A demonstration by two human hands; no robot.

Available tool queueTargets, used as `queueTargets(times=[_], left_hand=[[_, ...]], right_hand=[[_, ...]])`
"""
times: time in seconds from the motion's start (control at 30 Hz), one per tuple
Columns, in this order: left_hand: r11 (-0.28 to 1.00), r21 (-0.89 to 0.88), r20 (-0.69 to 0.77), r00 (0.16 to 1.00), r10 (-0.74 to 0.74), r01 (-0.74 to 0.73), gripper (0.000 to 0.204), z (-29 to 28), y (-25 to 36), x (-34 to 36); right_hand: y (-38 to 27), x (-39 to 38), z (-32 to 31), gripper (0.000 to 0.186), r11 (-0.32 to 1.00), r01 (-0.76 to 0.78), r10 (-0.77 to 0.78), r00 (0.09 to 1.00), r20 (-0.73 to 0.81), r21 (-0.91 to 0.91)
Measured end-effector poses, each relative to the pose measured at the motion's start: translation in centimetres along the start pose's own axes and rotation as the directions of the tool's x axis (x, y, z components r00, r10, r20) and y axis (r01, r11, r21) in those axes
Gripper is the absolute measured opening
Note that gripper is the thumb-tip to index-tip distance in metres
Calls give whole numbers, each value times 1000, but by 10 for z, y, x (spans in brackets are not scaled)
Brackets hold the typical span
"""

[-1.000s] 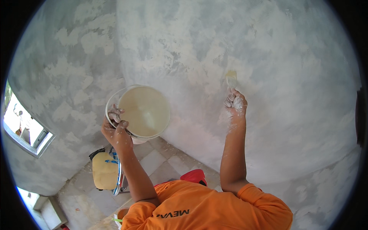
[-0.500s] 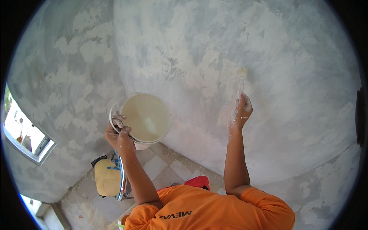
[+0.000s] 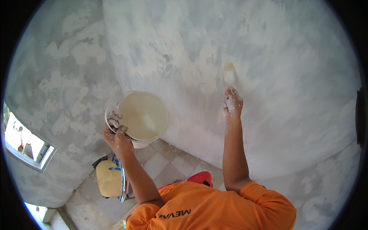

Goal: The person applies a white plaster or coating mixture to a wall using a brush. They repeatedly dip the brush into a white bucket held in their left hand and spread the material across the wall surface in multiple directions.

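My left hand [image 3: 118, 135], spattered with white, is closed on the near-left rim of a round white bucket [image 3: 153, 140]. Cream-coloured liquid paint [image 3: 145, 111] fills the part of the bucket that shows. To the right, my raised right hand [image 3: 233, 102] grips a paintbrush [image 3: 229, 78] by its handle, fingers wrapped and coated in white. The brush points upward with its broad face showing, and its pale yellow bristles are at or close to the patchy grey-white wall [image 3: 184, 73]. Whether the tips touch the wall, I cannot tell.
Below the bucket, a chair with a yellow pad [image 3: 109, 178] and metal frame stands on the tiled floor [image 3: 156, 165]. A red object [image 3: 201, 178] shows past my orange shirt. At the left, a window [image 3: 43, 155] opens in the side wall.
My right hand and the brush have moved left, and the brush has turned from its narrow edge to its broad face. The bucket stays in my left hand, nearly still.
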State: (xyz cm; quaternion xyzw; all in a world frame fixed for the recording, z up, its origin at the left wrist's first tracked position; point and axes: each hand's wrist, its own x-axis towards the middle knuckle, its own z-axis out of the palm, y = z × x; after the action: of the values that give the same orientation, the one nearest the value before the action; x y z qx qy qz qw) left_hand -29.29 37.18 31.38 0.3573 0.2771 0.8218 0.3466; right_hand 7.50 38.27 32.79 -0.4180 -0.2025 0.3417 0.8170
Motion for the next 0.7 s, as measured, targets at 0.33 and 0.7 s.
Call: queueTargets(times=[0.33,0.7], left_hand=[[1000,-21,-50,999,-9,8,32,3,-1,-2],[991,124,-55,997,59,-52,30,-15,-12,3]], right_hand=[[12,14,22,24,1000,25,-23,994,-111,18],[5,28,5,49,528,661,-738,667,97,-533]])
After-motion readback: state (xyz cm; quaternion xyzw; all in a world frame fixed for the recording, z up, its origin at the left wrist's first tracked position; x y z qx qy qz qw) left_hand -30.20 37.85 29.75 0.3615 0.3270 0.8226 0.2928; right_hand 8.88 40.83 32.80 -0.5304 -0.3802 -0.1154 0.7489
